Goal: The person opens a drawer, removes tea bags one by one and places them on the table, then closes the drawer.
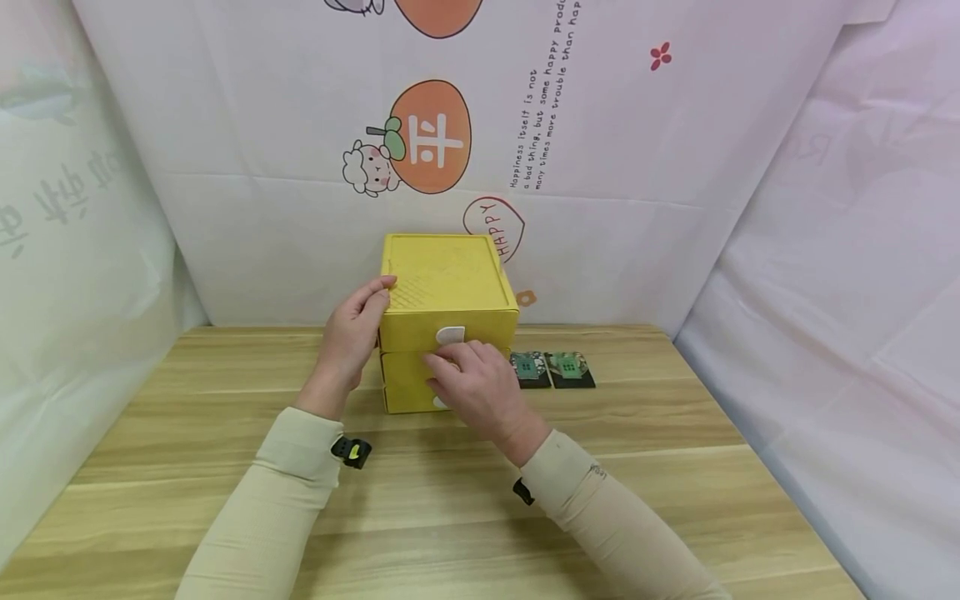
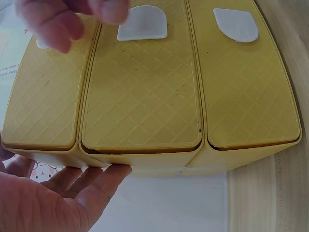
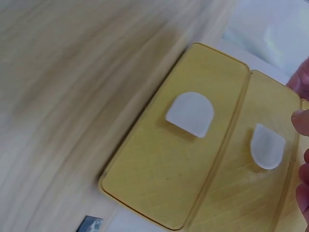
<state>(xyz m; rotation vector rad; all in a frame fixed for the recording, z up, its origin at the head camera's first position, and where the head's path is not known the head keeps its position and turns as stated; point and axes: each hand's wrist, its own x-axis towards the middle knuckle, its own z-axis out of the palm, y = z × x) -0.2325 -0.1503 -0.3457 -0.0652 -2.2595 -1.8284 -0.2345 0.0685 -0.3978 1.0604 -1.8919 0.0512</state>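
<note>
A yellow box with three stacked drawers (image 1: 450, 275) stands at the back of the table. White tabs sit on its drawer fronts; the middle tab (image 2: 143, 24) and bottom tab (image 3: 192, 113) show plainly. My left hand (image 1: 352, 329) rests against the box's left side, fingers extended along it, near the top front corner. In front of the drawers is my right hand (image 1: 480, 383), its fingers loosely bent just below the top tab (image 1: 451, 335). Nothing shows between those fingers, and whether they touch the box is unclear.
Two small dark squares with green prints, a left one (image 1: 529, 370) and a right one (image 1: 572, 370), lie on the wooden table (image 1: 420, 517) just right of the box. A printed white sheet (image 1: 285, 208) hangs behind, and pale sheets flank both sides.
</note>
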